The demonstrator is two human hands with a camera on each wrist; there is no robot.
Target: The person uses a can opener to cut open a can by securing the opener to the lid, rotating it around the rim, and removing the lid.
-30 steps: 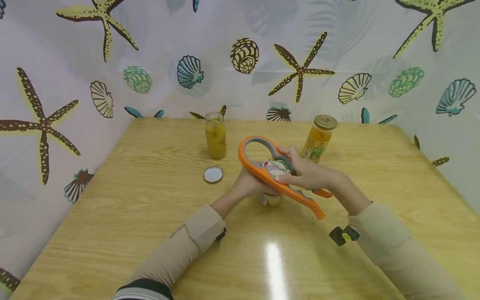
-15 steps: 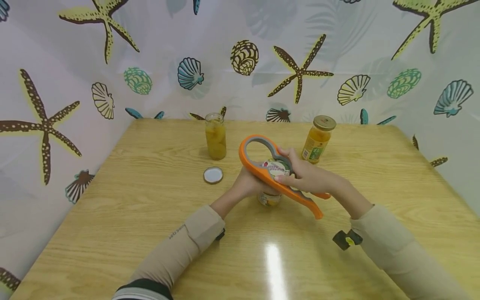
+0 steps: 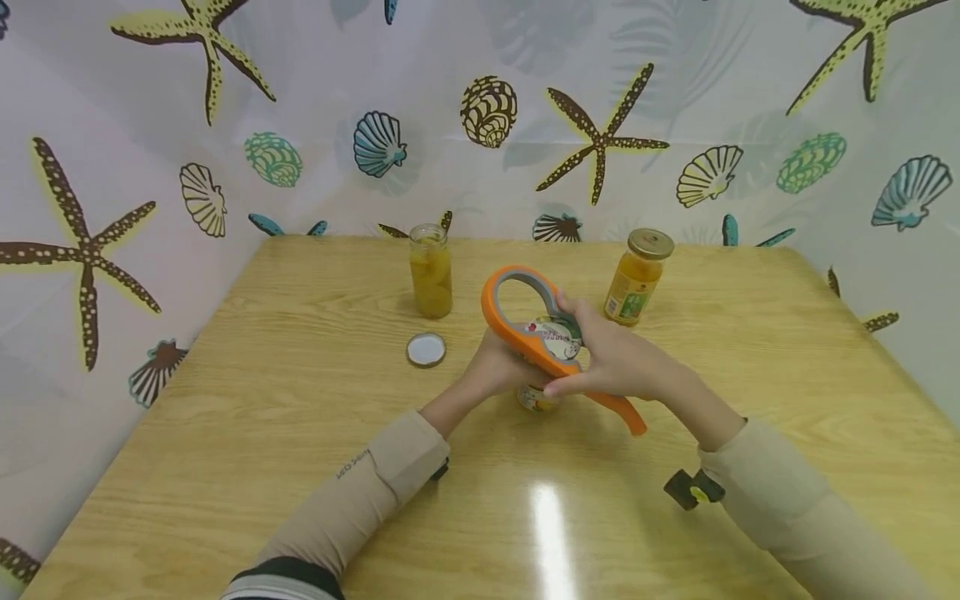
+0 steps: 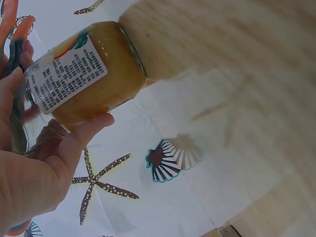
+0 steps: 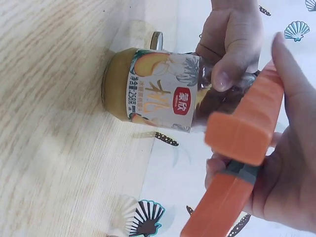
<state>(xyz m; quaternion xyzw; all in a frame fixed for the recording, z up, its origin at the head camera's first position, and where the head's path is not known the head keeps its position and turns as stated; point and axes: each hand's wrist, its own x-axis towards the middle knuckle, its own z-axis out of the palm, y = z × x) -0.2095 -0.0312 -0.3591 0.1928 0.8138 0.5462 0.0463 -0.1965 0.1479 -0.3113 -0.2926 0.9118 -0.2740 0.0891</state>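
In the middle of the head view, my left hand (image 3: 495, 365) grips a glass jar of canned peaches (image 5: 165, 91) standing upright on the table. The left wrist view shows the jar's back label (image 4: 71, 74) and the thumb along its side. An orange and grey jar opener (image 3: 491, 310) lies across the jar's top, its smaller grip section around the printed lid (image 3: 557, 337). My right hand (image 3: 618, 354) holds the opener's two handles, thumb over the near one. In the right wrist view, the orange handle ends (image 5: 239, 138) stand close together in that hand. The far handle is hidden in the head view.
An uncapped jar of yellow fruit (image 3: 431, 279) stands at the back left, with a loose lid (image 3: 426, 350) lying white side up before it. A capped jar (image 3: 633, 283) is at the back right. The wooden table (image 3: 300, 333) meets a shell-patterned cloth (image 3: 420, 83) behind.
My right hand's thumb has moved down over the near handle, and its grip now spans both handles. The far handle has gone out of sight. My left hand stays on the jar.
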